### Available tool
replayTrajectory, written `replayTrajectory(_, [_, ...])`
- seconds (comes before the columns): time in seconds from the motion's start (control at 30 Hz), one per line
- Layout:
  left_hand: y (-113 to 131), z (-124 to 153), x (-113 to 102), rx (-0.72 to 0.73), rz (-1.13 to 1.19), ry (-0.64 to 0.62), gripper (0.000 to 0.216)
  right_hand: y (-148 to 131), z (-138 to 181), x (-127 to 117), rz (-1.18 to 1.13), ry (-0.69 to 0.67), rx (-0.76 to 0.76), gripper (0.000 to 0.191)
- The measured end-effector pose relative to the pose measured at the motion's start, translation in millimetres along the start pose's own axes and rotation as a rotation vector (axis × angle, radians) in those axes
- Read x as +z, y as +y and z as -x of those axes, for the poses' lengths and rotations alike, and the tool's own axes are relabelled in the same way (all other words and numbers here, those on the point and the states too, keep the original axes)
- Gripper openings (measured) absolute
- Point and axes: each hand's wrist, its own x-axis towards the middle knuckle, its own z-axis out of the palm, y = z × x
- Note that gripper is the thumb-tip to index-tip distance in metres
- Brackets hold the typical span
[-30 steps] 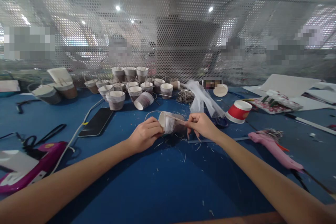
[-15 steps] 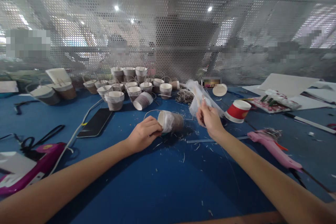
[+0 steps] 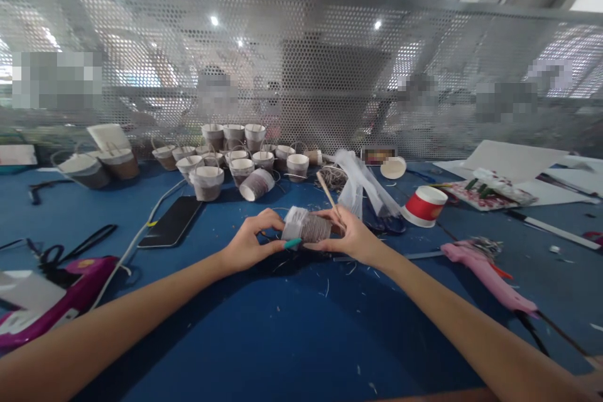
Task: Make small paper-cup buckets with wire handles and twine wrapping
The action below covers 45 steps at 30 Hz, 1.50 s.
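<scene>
Between my hands, on its side just above the blue tabletop, is a small twine-wrapped cup basket (image 3: 316,230) with a white fabric band round its rim. My left hand (image 3: 254,242) grips the rim end; its thumb tip bears a teal patch that I cannot make out. My right hand (image 3: 360,240) closes round the base end with thumb and fingers. A thin wooden stick (image 3: 326,191) also rises from my right hand, tilted up to the left. Strips of white mesh ribbon (image 3: 360,179) lie behind that hand.
Several similar baskets (image 3: 207,183) stand at the back left. A black phone (image 3: 172,223) and a purple tool (image 3: 70,295) lie to the left. At right are a red-and-white paper cup (image 3: 425,206) and a pink glue gun (image 3: 487,276). A perforated metal screen (image 3: 330,75) stands behind.
My right hand has moved left from the mesh ribbon, released it, and now grips the basket's base while holding the stick. The ribbon has dropped onto the table.
</scene>
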Motion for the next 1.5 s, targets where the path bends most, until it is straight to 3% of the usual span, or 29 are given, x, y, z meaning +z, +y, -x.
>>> replayTrajectory(0.1, [2,1,0,-0.007,-0.048,0.038,0.022,3,-1,3,-0.056,0.024,0.075,0.052])
replayTrajectory(0.2, [3,3,0,-0.038,-0.157,0.157,0.020,6,-3,5,-0.056,0.166,0.187,0.051])
replayTrajectory(0.33, [-7,6,2,-0.167,-0.163,0.444,0.029,4,-8,5,-0.248,0.280,0.285,0.035])
replayTrajectory(0.43, [-15,7,11,-0.349,0.045,0.631,0.039,-5,-10,4,-0.500,0.265,0.338,0.017])
replayTrajectory(0.5, [-12,7,19,-0.507,0.285,0.618,0.042,-11,-10,4,-0.639,0.252,0.341,0.018])
replayTrajectory(0.6, [5,8,32,-0.574,0.614,0.379,0.048,-11,-8,6,-0.703,0.220,0.297,0.022])
replayTrajectory(0.67, [19,8,38,-0.533,0.777,0.216,0.052,-7,-6,9,-0.556,0.197,0.240,0.026])
replayTrajectory(0.73, [29,7,41,-0.521,0.883,0.152,0.057,-2,-2,14,-0.327,0.153,0.144,0.032])
replayTrajectory(0.83, [33,7,42,-0.585,0.902,0.222,0.066,0,3,20,-0.069,0.060,-0.005,0.035])
replayTrajectory(0.93, [31,5,41,-0.613,0.825,0.285,0.070,-3,6,22,0.071,0.015,-0.040,0.029])
replayTrajectory(1.0, [26,4,40,-0.558,0.733,0.339,0.070,-8,7,20,0.082,0.016,-0.042,0.025])
replayTrajectory(1.2, [-3,-2,28,-0.356,0.439,0.542,0.070,-20,2,8,-0.279,0.187,0.058,0.036])
replayTrajectory(1.33, [-27,-7,13,-0.340,0.358,0.564,0.068,-22,-4,0,-0.578,0.261,0.127,0.043])
replayTrajectory(1.5, [-35,-6,7,-0.311,0.329,0.501,0.071,-19,-5,-6,-0.568,0.342,0.186,0.022])
